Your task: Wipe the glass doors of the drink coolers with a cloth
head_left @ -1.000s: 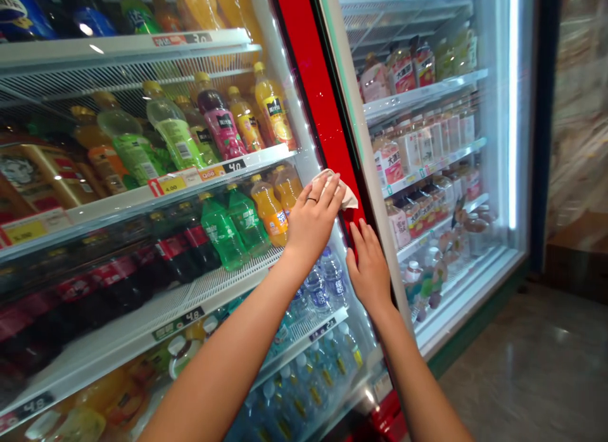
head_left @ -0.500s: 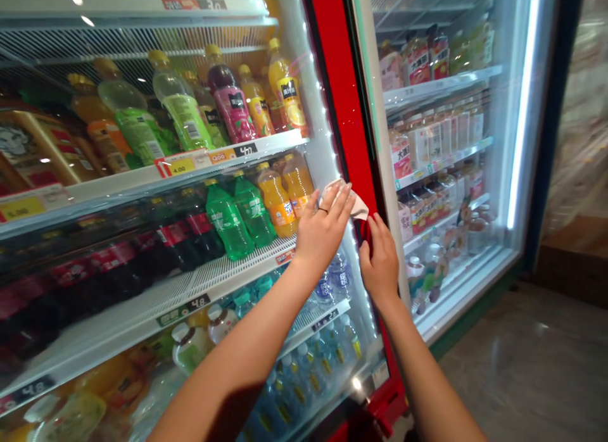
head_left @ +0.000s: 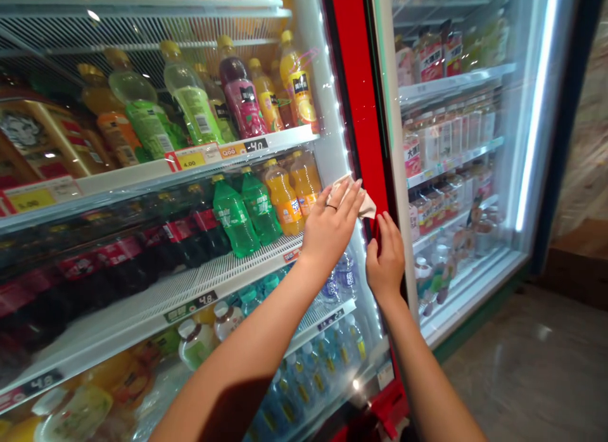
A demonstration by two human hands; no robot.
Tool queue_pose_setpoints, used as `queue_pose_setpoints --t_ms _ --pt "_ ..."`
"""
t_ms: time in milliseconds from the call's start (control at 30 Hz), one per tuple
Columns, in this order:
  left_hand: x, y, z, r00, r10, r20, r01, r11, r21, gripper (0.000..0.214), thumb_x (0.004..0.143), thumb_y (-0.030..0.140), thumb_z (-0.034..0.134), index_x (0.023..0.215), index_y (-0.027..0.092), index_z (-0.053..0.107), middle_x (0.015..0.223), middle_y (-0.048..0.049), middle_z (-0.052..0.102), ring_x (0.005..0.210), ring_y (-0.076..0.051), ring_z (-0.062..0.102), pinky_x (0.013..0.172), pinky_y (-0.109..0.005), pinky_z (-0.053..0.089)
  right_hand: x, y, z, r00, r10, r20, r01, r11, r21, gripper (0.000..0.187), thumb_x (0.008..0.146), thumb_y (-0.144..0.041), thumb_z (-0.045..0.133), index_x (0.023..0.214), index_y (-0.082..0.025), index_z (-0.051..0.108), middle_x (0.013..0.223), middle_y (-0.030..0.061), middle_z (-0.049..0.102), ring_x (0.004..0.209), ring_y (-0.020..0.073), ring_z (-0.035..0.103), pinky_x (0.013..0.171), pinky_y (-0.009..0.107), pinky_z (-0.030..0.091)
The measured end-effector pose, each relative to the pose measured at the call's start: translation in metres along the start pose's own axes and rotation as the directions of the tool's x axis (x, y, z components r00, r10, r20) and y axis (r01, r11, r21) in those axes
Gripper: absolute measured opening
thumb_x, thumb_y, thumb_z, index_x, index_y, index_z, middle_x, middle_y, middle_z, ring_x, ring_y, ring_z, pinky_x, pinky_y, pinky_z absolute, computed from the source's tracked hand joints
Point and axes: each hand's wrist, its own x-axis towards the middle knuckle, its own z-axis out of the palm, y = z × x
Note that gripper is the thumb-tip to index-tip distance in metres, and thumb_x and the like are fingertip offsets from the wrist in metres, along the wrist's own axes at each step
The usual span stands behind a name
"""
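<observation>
My left hand [head_left: 331, 223], with a dark ring on one finger, presses a whitish cloth [head_left: 367, 206] against the glass door [head_left: 332, 154] of a drinks fridge. Its fingers lie stretched over the cloth, which sticks out past the fingertips toward the red door frame [head_left: 357, 81]. Just right of and below it, my right hand [head_left: 386, 258] rests at the red frame, fingers extended and thumb apart, with no object visible in it. Part of the cloth is hidden under the left fingers.
Behind the glass, shelves carry green soda bottles [head_left: 236, 217], orange soda bottles [head_left: 284, 198], cola bottles [head_left: 178, 230] and juice bottles [head_left: 242, 90]. A second lit fridge [head_left: 449, 160] with packed drinks stands at the right. Grey floor [head_left: 527, 372] shows at lower right.
The view has shifted slightly, so the fridge and both hands appear a little further right. The left hand still presses the cloth near the frame; the right hand stays beside it.
</observation>
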Motion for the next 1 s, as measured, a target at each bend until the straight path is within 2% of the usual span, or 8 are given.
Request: queue_pose_setpoints --t_ms 200,333,400,467,567,667,867,1000 --pt "0.054 0.013 0.006 0.997 0.063 -0.037 -0.064 0.998 -0.015 0.058 0.104 0.013 0.042 0.162 0.014 0.052 0.173 -0.0073 0.046 0.163 -0.027 0.04 0.135 -0.046 0.036 -0.002 0.001 0.003 1.0 -0.015 -0.005 0.015 1.0 -0.002 0.061 0.103 -0.016 0.044 0.163 -0.025 0.049 0.163 0.0134 0.058 0.154 0.0286 0.053 0.128 0.057 0.044" --pt "0.061 0.025 0.011 0.98 0.198 -0.024 -0.198 0.98 0.0 0.05 0.105 0.015 0.049 0.153 0.017 0.063 0.168 -0.0059 0.054 0.16 -0.025 0.044 0.136 -0.046 0.035 -0.005 0.013 0.003 1.0 0.004 -0.018 -0.004 1.0 -0.019 0.059 0.103 -0.018 0.044 0.161 -0.025 0.052 0.161 0.0136 0.06 0.152 0.0299 0.055 0.129 0.059 0.043" --pt "0.054 0.023 0.011 0.971 0.238 -0.023 -0.238 0.971 0.006 0.048 0.105 0.015 0.049 0.151 0.018 0.064 0.167 -0.0056 0.055 0.159 -0.024 0.046 0.136 -0.045 0.035 -0.006 0.019 0.0 0.999 0.013 -0.03 -0.014 0.999 -0.034 0.058 0.103 -0.018 0.045 0.159 -0.025 0.054 0.159 0.014 0.062 0.15 0.0305 0.057 0.128 0.059 0.044" --pt "0.045 0.016 0.009 0.975 0.218 -0.032 -0.218 0.976 0.009 0.049 0.106 0.014 0.047 0.152 0.017 0.063 0.168 -0.0061 0.054 0.16 -0.024 0.046 0.136 -0.045 0.035 -0.007 0.023 -0.004 0.999 0.023 -0.026 -0.024 0.999 -0.045 0.058 0.102 -0.018 0.045 0.159 -0.025 0.055 0.158 0.014 0.063 0.149 0.0306 0.058 0.127 0.06 0.045" --pt "0.032 0.004 0.006 0.995 0.086 -0.059 -0.086 0.996 -0.002 0.054 0.105 0.012 0.046 0.158 0.016 0.057 0.171 -0.0078 0.049 0.161 -0.025 0.043 0.135 -0.046 0.035 -0.007 0.023 -0.01 0.999 0.03 -0.012 -0.03 0.998 -0.047 0.058 0.102 -0.017 0.045 0.159 -0.025 0.055 0.159 0.0136 0.062 0.149 0.0299 0.058 0.126 0.06 0.047" --pt "0.02 0.003 0.006 0.996 -0.023 -0.083 0.021 1.0 -0.023 0.063 0.102 0.011 0.048 0.164 0.015 0.048 0.174 -0.0096 0.043 0.163 -0.028 0.039 0.136 -0.048 0.035 -0.007 0.018 -0.013 1.0 0.003 -0.004 -0.003 0.999 -0.034 0.059 0.103 -0.016 0.045 0.16 -0.025 0.054 0.159 0.0137 0.062 0.149 0.0291 0.058 0.127 0.059 0.047" --pt "-0.021 0.009 0.005 0.994 0.093 -0.061 -0.093 0.996 0.011 0.054 0.106 0.014 0.045 0.159 0.016 0.056 0.172 -0.0045 0.047 0.16 -0.023 0.045 0.133 -0.04 0.04 -0.01 -0.003 -0.011 0.995 -0.086 0.042 0.085 0.996 0.039 0.063 0.105 -0.014 0.042 0.166 -0.03 0.045 0.162 0.0112 0.06 0.152 0.0276 0.055 0.126 0.059 0.048" --pt "-0.037 -0.011 -0.006 0.998 0.013 -0.067 -0.012 1.0 0.017 0.06 0.104 0.013 0.05 0.164 0.018 0.049 0.174 -0.0055 0.043 0.164 -0.024 0.038 0.138 -0.044 0.029 -0.009 -0.018 -0.007 0.992 -0.115 0.052 0.111 0.991 0.068 0.066 0.106 -0.015 0.043 0.169 -0.033 0.04 0.163 0.0089 0.059 0.153 0.0269 0.054 0.127 0.058 0.048"
